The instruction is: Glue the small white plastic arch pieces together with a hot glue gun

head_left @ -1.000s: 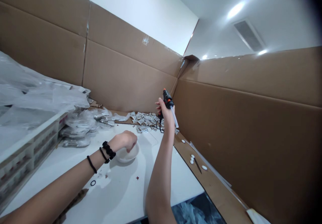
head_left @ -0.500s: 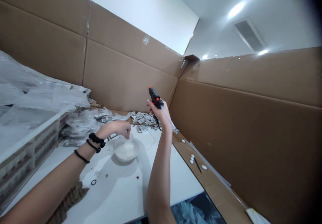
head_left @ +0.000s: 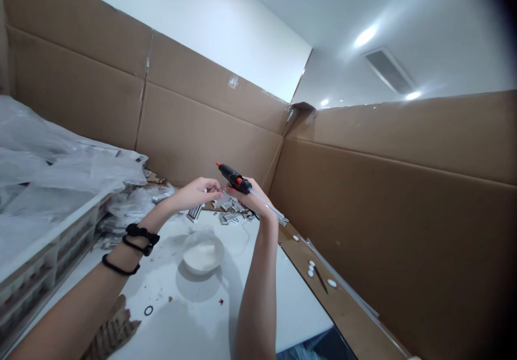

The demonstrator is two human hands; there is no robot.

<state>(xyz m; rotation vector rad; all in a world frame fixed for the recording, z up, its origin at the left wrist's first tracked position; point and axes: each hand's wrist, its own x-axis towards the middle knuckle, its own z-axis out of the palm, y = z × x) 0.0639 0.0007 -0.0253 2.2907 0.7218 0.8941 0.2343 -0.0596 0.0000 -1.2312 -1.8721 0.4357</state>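
A black glue gun (head_left: 235, 179) with an orange tip and a clear stick out of its back is in my right hand (head_left: 252, 198), its tip toward the upper left. My left hand (head_left: 202, 192) is raised beside it, fingers bent together around something small and pale that I cannot make out. The fingertips of both hands are close to each other. Below my hands a white bowl (head_left: 203, 252) with something white inside stands on the white table (head_left: 194, 322). Behind the hands lies a pile of small silvery pieces (head_left: 230, 209).
On the left stands a white plastic crate (head_left: 52, 241) under clear plastic bags (head_left: 60, 160). Cardboard walls (head_left: 210, 128) enclose the table. Several white oval pieces (head_left: 311, 268) and a dark thin tool (head_left: 321, 279) lie at the right. Torn cardboard (head_left: 115, 330) lies at the front left.
My left hand has risen from above the bowl toward the glue gun. My right hand has lowered the gun and shifted it left. The view has tilted slightly upward.
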